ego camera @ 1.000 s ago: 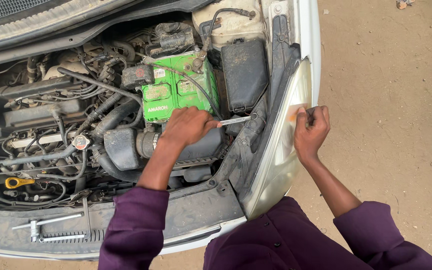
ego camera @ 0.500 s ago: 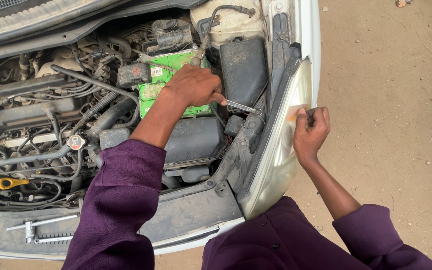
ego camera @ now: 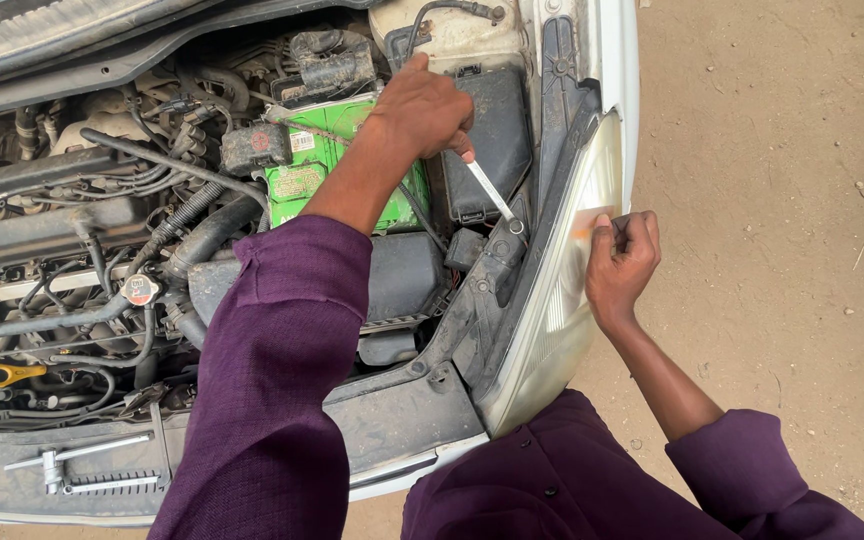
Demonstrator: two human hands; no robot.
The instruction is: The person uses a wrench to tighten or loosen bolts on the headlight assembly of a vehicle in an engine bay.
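My left hand point(ego camera: 426, 108) reaches over the open engine bay and grips a slim metal spanner point(ego camera: 493, 195). The spanner's ring end sits on a bolt on the black bracket point(ego camera: 500, 262) just behind the headlight. My right hand point(ego camera: 621, 262) is curled against the outer edge of the clear headlight point(ego camera: 562, 300), fingers closed on its rim near an orange spot. A green-topped battery point(ego camera: 310, 170) lies under my left forearm. Both arms wear purple sleeves.
A black fuse box point(ego camera: 492, 140) stands beside the battery. Hoses, cables and a round red-marked radiator cap point(ego camera: 138, 290) fill the bay's left. A yellow dipstick loop point(ego camera: 8, 375) and loose metal tools point(ego camera: 72, 465) lie on the front panel. Sandy ground point(ego camera: 782, 200) stretches right.
My left hand has moved away from me, from the lower battery edge up past the battery, swinging the spanner so it now points down onto the bracket bolt. The right hand has stayed on the headlight.
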